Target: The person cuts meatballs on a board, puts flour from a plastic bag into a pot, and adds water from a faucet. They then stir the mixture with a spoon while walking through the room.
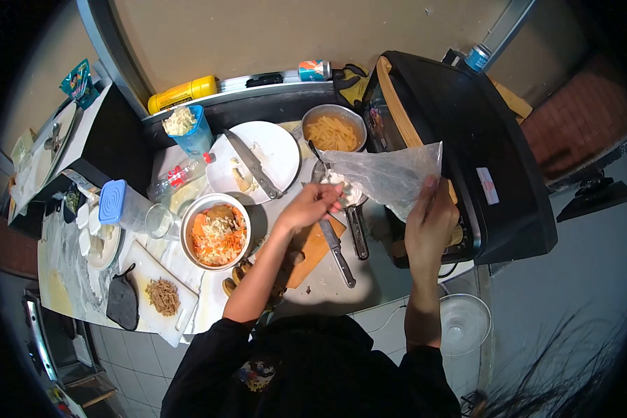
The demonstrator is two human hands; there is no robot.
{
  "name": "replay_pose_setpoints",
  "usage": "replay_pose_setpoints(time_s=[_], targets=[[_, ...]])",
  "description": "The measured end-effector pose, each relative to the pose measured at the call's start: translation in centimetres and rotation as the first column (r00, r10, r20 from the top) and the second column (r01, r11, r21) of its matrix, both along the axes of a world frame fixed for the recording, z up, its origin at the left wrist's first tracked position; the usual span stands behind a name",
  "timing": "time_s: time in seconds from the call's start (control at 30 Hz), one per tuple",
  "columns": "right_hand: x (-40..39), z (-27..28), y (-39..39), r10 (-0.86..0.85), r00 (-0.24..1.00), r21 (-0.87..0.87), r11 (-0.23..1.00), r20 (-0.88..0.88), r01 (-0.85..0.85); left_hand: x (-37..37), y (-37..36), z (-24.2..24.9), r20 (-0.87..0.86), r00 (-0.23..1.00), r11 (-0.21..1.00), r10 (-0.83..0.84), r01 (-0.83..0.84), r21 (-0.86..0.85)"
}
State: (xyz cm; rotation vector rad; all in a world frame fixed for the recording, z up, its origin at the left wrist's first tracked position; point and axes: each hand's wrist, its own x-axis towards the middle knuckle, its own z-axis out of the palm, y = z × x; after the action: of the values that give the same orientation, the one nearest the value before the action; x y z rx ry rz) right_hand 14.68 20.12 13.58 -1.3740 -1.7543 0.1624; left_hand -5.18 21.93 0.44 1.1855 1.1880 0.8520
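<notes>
My right hand [426,219] grips one end of a clear plastic bag [390,174], which stretches out toward the left above the counter. My left hand [315,206] has its fingers curled together beside some white food [350,189]; what those fingers hold, if anything, I cannot make out. The white food seems to sit in a small pan whose black handle [357,233] points toward me. Close below my left hand lies a knife [337,254] with a dark handle, next to a wooden board [318,254] partly hidden by my forearm.
A pot [187,237] of shredded orange and pale food stands left. Behind are a white plate [285,150] with a large knife [254,167] and a bowl [334,109] of yellowish strips in liquid. A black oven [467,139] borders the right. Shredded meat [163,297] lies on a white board [143,265].
</notes>
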Motion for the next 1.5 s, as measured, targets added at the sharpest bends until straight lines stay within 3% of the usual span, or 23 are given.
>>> replay_pose_setpoints(time_s=[0.03, 0.13, 0.17, 0.23, 0.37, 0.43, 0.5, 0.57, 0.63, 0.67, 0.7, 0.73, 0.8, 0.83, 0.87, 0.93, 1.1, 1.2, 1.5], targets=[[0.1, -0.1, -0.1, -0.002, 1.000, 0.002, 1.000, -0.001, 0.002, 1.0, -0.5, 0.1, 0.163, 0.987, 0.996, -0.007, 0.021, -0.082], [0.1, -0.5, -0.3, -0.025, 0.999, -0.049, 0.998, 0.026, 0.026, 3.9, -1.7, -0.1, 0.436, 0.899, 0.975, -0.052, 0.140, -0.172], [0.1, -0.6, -0.4, -0.022, 1.000, -0.058, 0.998, 0.006, 0.023, 4.8, -2.1, -0.1, 0.436, 0.898, 0.975, -0.050, 0.139, -0.175], [0.2, -0.7, -0.2, -0.021, 1.000, -0.064, 0.998, -0.011, 0.021, 6.4, -2.6, -0.1, 0.654, 0.755, 0.961, 0.036, 0.155, -0.231], [0.4, 0.2, 0.5, 0.032, 0.999, -0.060, 0.998, 0.031, -0.030, 7.9, -2.6, 0.5, 0.787, 0.600, 0.947, 0.143, 0.147, -0.284], [0.4, 0.8, 1.5, 0.059, 0.997, -0.065, 0.996, 0.046, -0.056, 7.8, -2.4, 0.5, 0.769, 0.618, 0.951, 0.163, 0.108, -0.289], [0.8, 1.2, 3.2, 0.158, 0.972, 0.058, 0.984, 0.172, -0.170, 7.3, -2.1, 0.6, 0.750, 0.635, 0.954, 0.186, 0.065, -0.291], [0.8, 1.8, 5.0, 0.167, 0.964, 0.007, 0.985, 0.205, -0.172, 6.0, -1.9, 0.9, 0.501, 0.848, 0.964, 0.172, -0.040, -0.263], [0.9, 2.4, 6.8, 0.312, 0.911, -0.043, 0.949, 0.268, -0.313, 4.7, -1.3, 0.0, 0.424, 0.886, 0.968, 0.187, -0.091, -0.236], [1.0, 1.7, 7.6, 0.311, 0.887, 0.179, 0.905, 0.341, -0.386, 3.9, -0.9, -0.5, 0.081, 0.954, 0.956, 0.289, -0.292, 0.023], [1.1, 1.4, 8.5, 0.306, 0.890, 0.182, 0.907, 0.338, -0.381, 3.2, -0.5, -0.9, -0.230, 0.863, 0.870, 0.450, -0.365, 0.333], [1.1, 1.4, 9.4, 0.395, 0.856, 0.169, 0.868, 0.334, -0.466, 2.6, -0.1, -0.1, -0.230, 0.864, 0.870, 0.447, -0.361, 0.336], [0.5, 2.7, 10.7, 0.478, 0.814, 0.155, 0.823, 0.331, -0.546, 1.6, 0.6, 2.4, -0.057, 0.824, 0.672, 0.564, -0.418, 0.612], [-0.3, 4.6, 10.8, 0.534, 0.794, -0.187, 0.845, 0.290, -0.500, 1.2, 1.0, 3.1, -0.056, 0.825, 0.673, 0.563, -0.418, 0.610], [-0.8, 5.8, 10.8, 0.576, 0.783, -0.506, 0.760, 0.234, -0.408, 0.8, 1.5, 3.8, -0.002, 0.902, 0.762, 0.433, -0.365, 0.535], [-1.2, 6.4, 10.8, 0.591, 0.771, -0.507, 0.752, 0.237, -0.421, 0.0, 2.9, 4.4, 0.065, 0.975, 0.878, 0.211, -0.218, 0.425], [-1.3, 6.7, 10.7, 0.557, 0.790, -0.497, 0.776, 0.254, -0.388, -0.2, 4.7, 3.4, 0.049, 0.973, 0.874, 0.224, -0.223, 0.432], [-0.6, 6.1, 10.9, 0.565, 0.807, -0.470, 0.767, 0.171, -0.438, -0.2, 4.7, 2.9, 0.041, 0.968, 0.872, 0.246, -0.240, 0.426], [1.0, 6.2, 10.0, 0.472, 0.836, -0.405, 0.847, 0.278, -0.344, -1.1, 4.5, 2.9, 0.069, 0.942, 0.835, 0.330, -0.325, 0.445]])
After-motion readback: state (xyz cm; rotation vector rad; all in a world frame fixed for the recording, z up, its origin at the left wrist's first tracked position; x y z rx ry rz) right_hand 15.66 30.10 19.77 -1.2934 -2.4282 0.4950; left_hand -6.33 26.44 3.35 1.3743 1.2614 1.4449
